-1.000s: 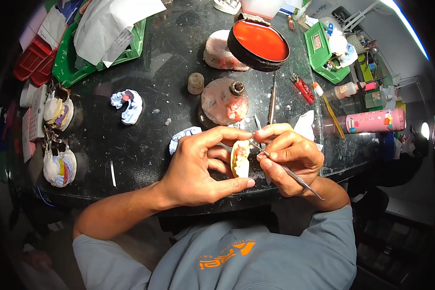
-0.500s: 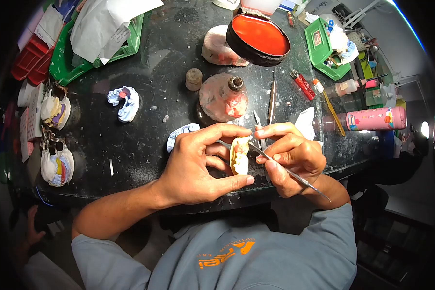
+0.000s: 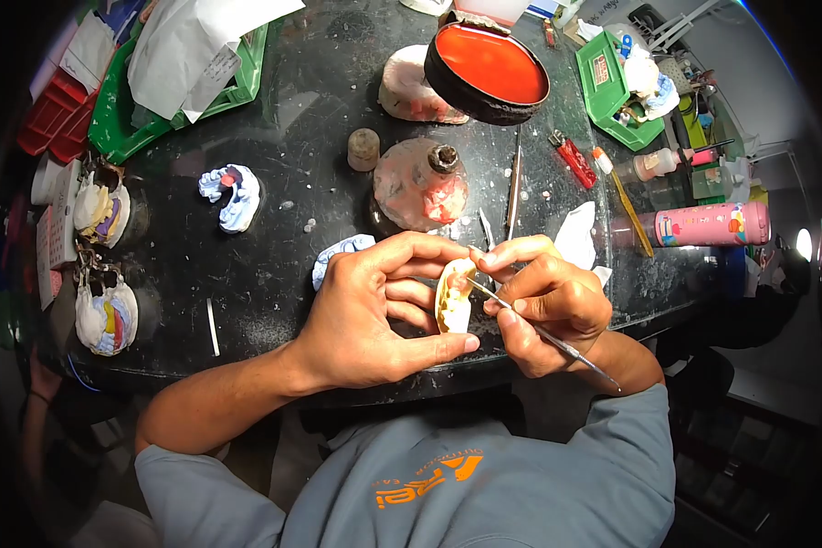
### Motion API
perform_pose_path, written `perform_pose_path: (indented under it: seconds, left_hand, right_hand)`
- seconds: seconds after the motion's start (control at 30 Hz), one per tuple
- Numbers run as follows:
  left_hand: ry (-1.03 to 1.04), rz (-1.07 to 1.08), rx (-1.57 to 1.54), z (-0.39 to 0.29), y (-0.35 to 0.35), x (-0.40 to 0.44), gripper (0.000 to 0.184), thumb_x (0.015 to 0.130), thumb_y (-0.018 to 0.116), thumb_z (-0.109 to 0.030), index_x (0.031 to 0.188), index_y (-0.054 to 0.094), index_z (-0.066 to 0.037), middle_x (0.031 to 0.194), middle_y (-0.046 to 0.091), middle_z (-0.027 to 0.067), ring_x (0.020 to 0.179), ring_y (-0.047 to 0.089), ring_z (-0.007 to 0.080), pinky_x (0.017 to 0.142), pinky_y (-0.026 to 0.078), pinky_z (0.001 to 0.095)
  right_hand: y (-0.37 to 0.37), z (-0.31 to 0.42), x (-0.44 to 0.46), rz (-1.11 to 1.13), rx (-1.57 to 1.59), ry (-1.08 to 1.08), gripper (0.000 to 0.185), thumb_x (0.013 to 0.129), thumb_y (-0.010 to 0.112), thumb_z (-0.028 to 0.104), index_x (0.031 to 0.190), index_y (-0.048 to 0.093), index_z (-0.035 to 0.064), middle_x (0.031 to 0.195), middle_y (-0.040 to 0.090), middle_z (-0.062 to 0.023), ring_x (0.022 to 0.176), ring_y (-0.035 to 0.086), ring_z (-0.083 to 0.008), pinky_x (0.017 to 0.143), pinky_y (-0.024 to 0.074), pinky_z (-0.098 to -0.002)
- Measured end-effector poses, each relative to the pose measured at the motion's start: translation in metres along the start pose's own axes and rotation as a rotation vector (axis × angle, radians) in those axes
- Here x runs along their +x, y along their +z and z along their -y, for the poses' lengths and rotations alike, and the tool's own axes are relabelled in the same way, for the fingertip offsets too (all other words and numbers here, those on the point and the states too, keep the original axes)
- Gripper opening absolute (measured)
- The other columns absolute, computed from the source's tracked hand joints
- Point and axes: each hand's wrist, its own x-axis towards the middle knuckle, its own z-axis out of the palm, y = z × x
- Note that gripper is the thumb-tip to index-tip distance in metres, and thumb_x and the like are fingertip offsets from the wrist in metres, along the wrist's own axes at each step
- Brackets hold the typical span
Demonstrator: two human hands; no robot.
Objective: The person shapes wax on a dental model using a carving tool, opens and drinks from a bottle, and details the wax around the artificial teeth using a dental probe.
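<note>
My left hand (image 3: 361,320) is closed round a small yellow dental cast (image 3: 454,301), with the thumb at its near end and the fingers behind it. The cast's row of teeth faces up and to the right. My right hand (image 3: 557,306) grips a thin metal dental carver (image 3: 571,352) like a pen. The carver's tip touches the upper part of the cast, where a pinkish patch shows. My right index fingertip is close to my left fingertips at the cast's far end. A pale blue dental model (image 3: 340,256) lies partly hidden behind my left hand.
Beyond my hands stands a glass spirit burner (image 3: 406,192), with a tin of red wax (image 3: 493,68) behind it. Another blue model (image 3: 237,208) and two articulated casts (image 3: 105,315) sit left. A red lighter (image 3: 573,162), brush (image 3: 630,210) and pink bottle (image 3: 712,225) lie right.
The cast has turned slightly so its teeth face up more. The carver's tip has moved onto its surface. At the far left, another person's hand has moved.
</note>
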Motion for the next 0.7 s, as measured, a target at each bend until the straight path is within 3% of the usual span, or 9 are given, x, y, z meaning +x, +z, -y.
perform_pose_path:
  seconds: [0.3, 0.4, 0.6, 0.7]
  left_hand:
    - [-0.027, 0.035, -0.066, 0.0013, -0.0026, 0.0008, 0.067, 0.077, 0.087, 0.006, 0.134, 0.053, 0.007, 0.123, 0.068, 0.018, 0.105, 0.072, 0.0168, 0.085, 0.063, 0.0261]
    - [-0.019, 0.002, -0.085, 0.0022, -0.0009, 0.0008, 0.063, 0.076, 0.089, 0.0, 0.13, 0.057, 0.005, 0.117, 0.07, 0.0131, 0.101, 0.073, 0.015, 0.084, 0.063, 0.0262]
    - [-0.014, 0.0, -0.089, 0.0043, -0.0003, 0.0006, 0.063, 0.076, 0.089, 0.0, 0.131, 0.057, 0.005, 0.118, 0.07, 0.0134, 0.102, 0.073, 0.0156, 0.085, 0.064, 0.0272]
    - [-0.012, 0.02, -0.056, 0.0015, -0.0012, 0.0001, 0.066, 0.076, 0.088, 0.006, 0.133, 0.054, 0.007, 0.124, 0.068, 0.0178, 0.104, 0.072, 0.016, 0.086, 0.063, 0.0261]
  right_hand:
    - [-0.0001, 0.0009, 0.0005, 0.003, -0.06, -0.021, 0.024, 0.071, 0.074, -0.013, 0.078, 0.057, 0.0029, 0.079, 0.068, -0.0116, 0.094, 0.073, -0.0379, 0.08, 0.0604, -0.045]
    - [0.0005, 0.0001, -0.0018, -0.006, -0.052, -0.022, 0.024, 0.071, 0.074, -0.012, 0.077, 0.057, 0.0032, 0.081, 0.068, -0.0117, 0.095, 0.072, -0.0377, 0.08, 0.0605, -0.0445]
    - [0.0021, 0.0015, -0.0014, -0.003, -0.065, -0.024, 0.024, 0.07, 0.074, -0.013, 0.076, 0.056, 0.0034, 0.08, 0.067, -0.0114, 0.095, 0.072, -0.0377, 0.079, 0.061, -0.0444]
    - [0.0016, 0.0024, -0.0003, 0.006, -0.068, -0.023, 0.024, 0.07, 0.073, -0.013, 0.076, 0.056, 0.0032, 0.08, 0.067, -0.0115, 0.095, 0.072, -0.0371, 0.078, 0.0612, -0.0438]
